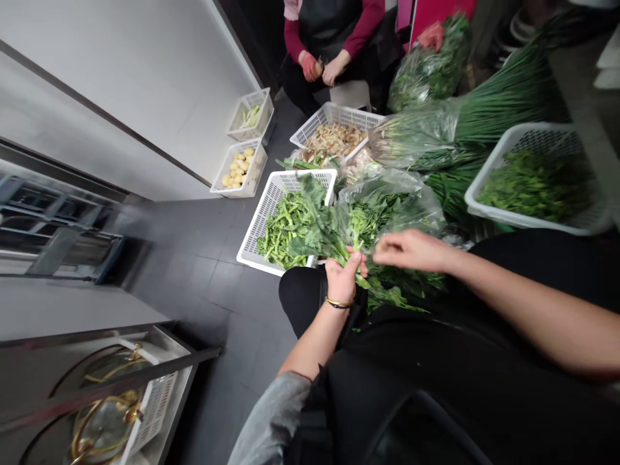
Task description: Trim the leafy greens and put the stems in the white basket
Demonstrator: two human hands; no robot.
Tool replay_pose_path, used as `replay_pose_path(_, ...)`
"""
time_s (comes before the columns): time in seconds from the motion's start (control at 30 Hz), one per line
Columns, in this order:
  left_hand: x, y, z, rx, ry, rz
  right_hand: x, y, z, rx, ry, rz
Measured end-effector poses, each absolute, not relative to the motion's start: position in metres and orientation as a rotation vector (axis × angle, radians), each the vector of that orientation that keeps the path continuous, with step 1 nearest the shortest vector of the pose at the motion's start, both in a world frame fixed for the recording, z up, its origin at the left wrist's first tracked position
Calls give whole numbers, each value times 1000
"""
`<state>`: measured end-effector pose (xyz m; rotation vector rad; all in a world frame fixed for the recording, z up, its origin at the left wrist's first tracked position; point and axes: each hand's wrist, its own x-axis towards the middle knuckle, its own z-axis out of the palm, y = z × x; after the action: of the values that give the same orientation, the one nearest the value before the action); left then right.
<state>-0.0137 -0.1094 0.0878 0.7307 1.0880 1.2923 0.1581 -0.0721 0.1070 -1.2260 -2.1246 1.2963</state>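
Observation:
My left hand (343, 276) is closed round the stems of a bunch of leafy greens (323, 227), holding it up over my lap. A thin gold bracelet sits on that wrist. My right hand (411, 250) hovers just right of the stems with its fingers curled and pinched together; what they hold, if anything, I cannot make out. More loose greens (397, 289) lie on my black apron beneath both hands. A white basket (261, 216) part-filled with picked greens stands on the floor just beyond my left hand.
A plastic bag of greens (397, 197) lies open ahead. A white basket of greens (533, 177) and bundled scallions (484, 110) are at right. Further back stand baskets of peelings (334, 137) and potatoes (238, 169). A seated person (329, 58) peels something. A steel rack (121, 387) is at lower left.

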Motion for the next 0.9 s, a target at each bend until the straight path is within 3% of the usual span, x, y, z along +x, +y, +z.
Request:
replay_pose_path(0.1,-5,-116,88,783,1066,1254,147,-47,106,-1231,-1592,1473)
replay_pose_path(0.23,1,-119,92,631,1018,1261,128,-47,95,-1097,-1382,1553)
replay_pose_path(0.4,4,-121,91,425,972,1222,129,-72,84,-1341,-1814,677)
replay_pose_path(0.5,-5,-112,92,401,1004,1222,137,-84,87,-1351,-2044,459)
replay_pose_path(0.7,-93,-4,112,606,1387,1436,177,-114,59,-1089,-2356,871)
replay_pose_path(0.8,-139,44,128,689,1612,1522,197,-125,33,-1308,-2523,906)
replay_pose_path(0.9,-143,35,131,734,1567,1430,200,-123,32,-1454,-2456,914)
